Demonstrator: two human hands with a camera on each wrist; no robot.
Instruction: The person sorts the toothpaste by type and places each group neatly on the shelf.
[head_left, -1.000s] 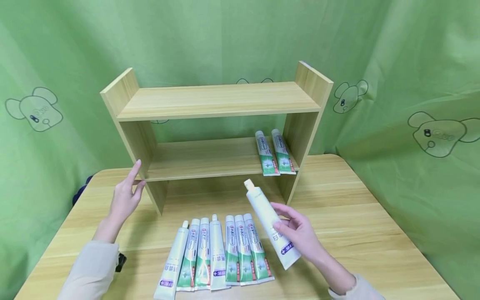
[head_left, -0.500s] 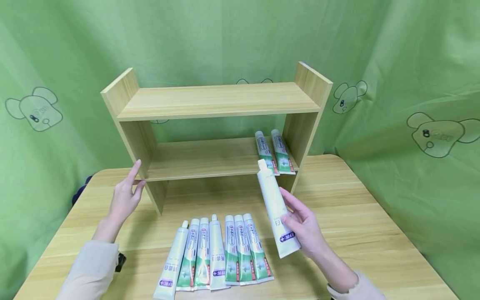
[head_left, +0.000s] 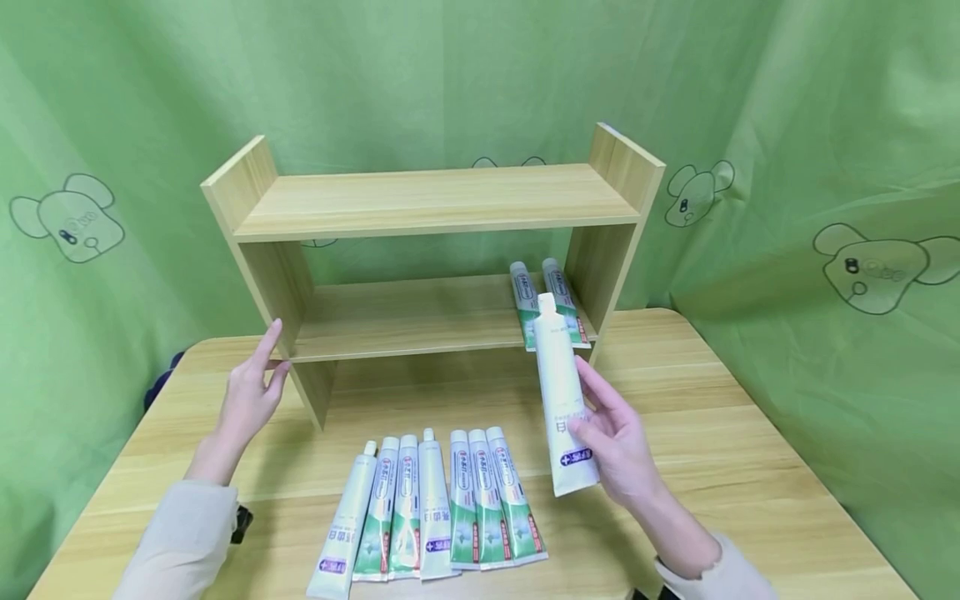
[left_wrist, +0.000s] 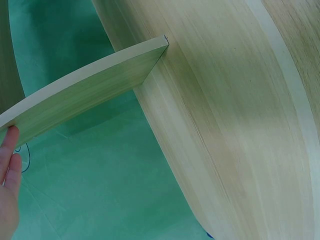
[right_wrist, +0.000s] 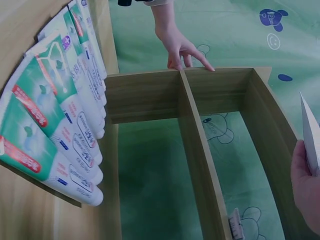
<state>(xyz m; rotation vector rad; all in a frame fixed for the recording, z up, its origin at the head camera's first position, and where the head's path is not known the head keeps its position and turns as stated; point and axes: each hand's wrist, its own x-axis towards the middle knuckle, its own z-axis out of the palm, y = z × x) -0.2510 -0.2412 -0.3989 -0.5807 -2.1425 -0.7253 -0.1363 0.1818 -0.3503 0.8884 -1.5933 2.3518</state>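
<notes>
My right hand [head_left: 618, 446] pinches a white toothpaste tube [head_left: 557, 375] with a purple label, thumb across its front. The tube is held up, cap at the top, in front of the middle shelf's right end. Behind it, two green-and-white toothpaste tubes [head_left: 522, 287] lie on that shelf, partly covered. My left hand [head_left: 251, 400] touches the left side panel of the wooden shelf unit [head_left: 435, 204], index finger extended. In the left wrist view, its fingertips [left_wrist: 12, 132] meet a board edge. The right wrist view catches only the edge of my right hand [right_wrist: 306, 192].
A row of toothpaste tubes lies on the wooden table [head_left: 712, 433] before the shelf: white tubes with purple labels [head_left: 343, 525] among several green-and-white tubes [head_left: 465, 500]. A green curtain [head_left: 435, 75] hangs behind and at both sides.
My right hand has raised the white toothpaste tube and moved it right, turning it more upright before the shelved tubes. The left hand stays against the side panel.
</notes>
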